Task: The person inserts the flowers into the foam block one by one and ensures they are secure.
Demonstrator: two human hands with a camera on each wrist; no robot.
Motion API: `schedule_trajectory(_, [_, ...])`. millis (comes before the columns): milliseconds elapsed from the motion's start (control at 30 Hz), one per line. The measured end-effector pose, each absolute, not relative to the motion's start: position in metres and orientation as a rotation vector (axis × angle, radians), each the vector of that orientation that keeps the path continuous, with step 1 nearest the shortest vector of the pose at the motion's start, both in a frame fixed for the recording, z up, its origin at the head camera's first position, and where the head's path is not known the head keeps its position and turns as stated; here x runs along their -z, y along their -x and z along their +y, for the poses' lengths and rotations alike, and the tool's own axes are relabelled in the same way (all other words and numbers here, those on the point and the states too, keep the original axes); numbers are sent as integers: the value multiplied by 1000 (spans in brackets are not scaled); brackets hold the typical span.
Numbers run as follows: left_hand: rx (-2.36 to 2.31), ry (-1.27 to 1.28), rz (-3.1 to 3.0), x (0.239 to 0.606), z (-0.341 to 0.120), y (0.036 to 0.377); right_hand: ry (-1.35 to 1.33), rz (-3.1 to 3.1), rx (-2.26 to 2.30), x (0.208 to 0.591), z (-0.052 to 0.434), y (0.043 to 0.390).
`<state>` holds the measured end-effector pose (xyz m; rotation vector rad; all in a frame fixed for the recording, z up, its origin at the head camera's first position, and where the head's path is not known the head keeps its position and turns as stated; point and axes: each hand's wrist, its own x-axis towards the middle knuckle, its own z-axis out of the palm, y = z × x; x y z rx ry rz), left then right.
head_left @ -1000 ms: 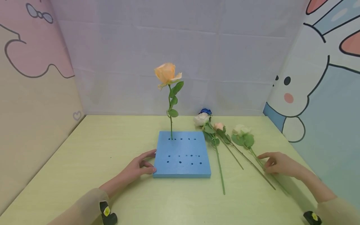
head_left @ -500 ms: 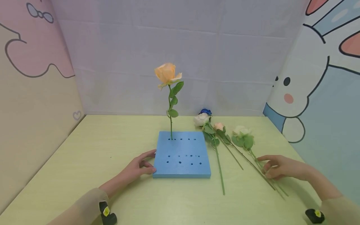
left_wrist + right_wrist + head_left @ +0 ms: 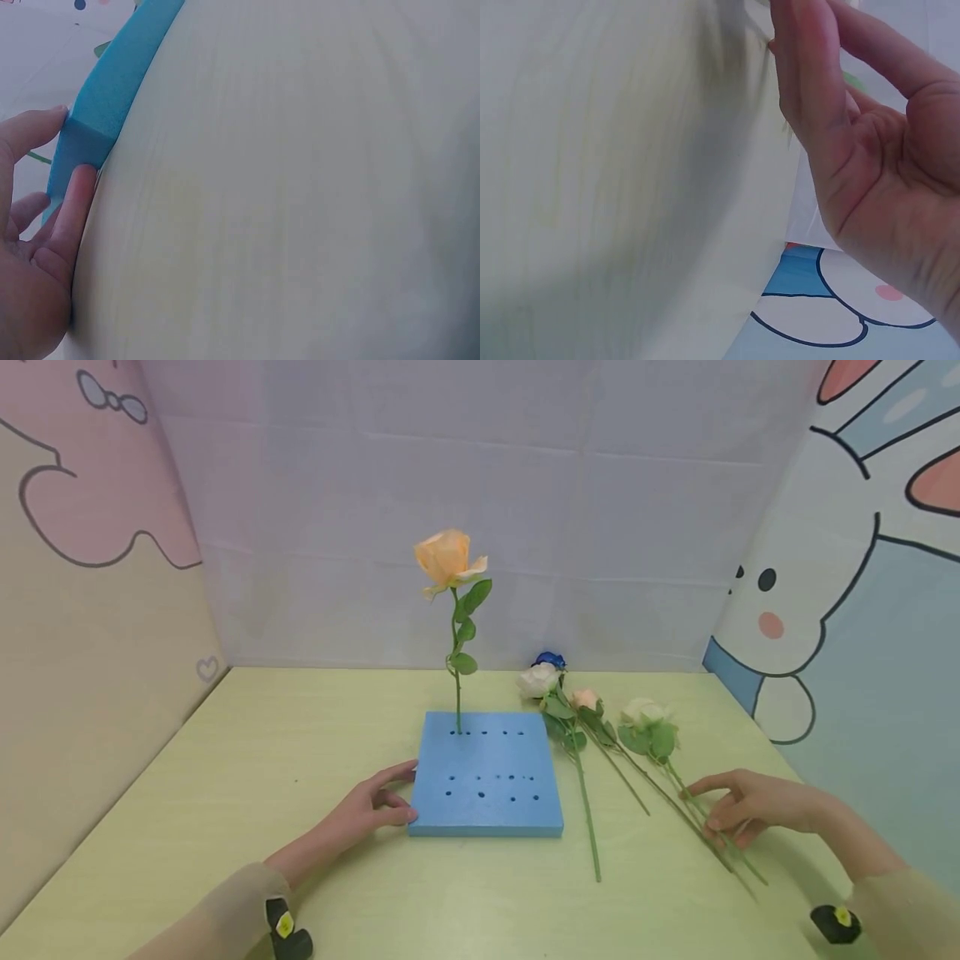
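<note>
A blue block with rows of holes (image 3: 487, 756) lies on the table. One peach rose (image 3: 447, 560) stands upright in its back row. My left hand (image 3: 375, 803) rests against the block's left side, thumb at the near corner and relaxed fingers along the edge; the left wrist view shows a finger flat on the block's side wall (image 3: 101, 124). Over at the right, my right hand (image 3: 761, 806) pinches the stem of a greenish-white rose (image 3: 647, 714) between thumb and fingers. The stem's lower end shows apart from its shadow, while the bloom stays low by the table.
Between the block and my right hand lie a white rose (image 3: 538, 680), a blue rose (image 3: 551, 659) and a small pink rose (image 3: 585, 698), their stems partly crossing. A pale wall (image 3: 315, 543) closes off the back, with printed panels at both sides.
My right hand has closed its fingers on the greenish-white rose's stem, and the stem's lower end has come up off the table. The left hand and block have stayed put.
</note>
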<state>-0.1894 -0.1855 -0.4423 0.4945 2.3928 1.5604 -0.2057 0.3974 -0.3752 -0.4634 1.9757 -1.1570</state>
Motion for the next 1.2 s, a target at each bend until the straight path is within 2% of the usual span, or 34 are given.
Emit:
schedule_trajectory(600, [-1549, -484, 2392, 442, -185, 190, 521, 1952, 1196, 373, 392, 209])
schedule_trajectory(1200, [-1535, -471, 2412, 445, -184, 191, 560, 2241, 1330, 349, 316, 217])
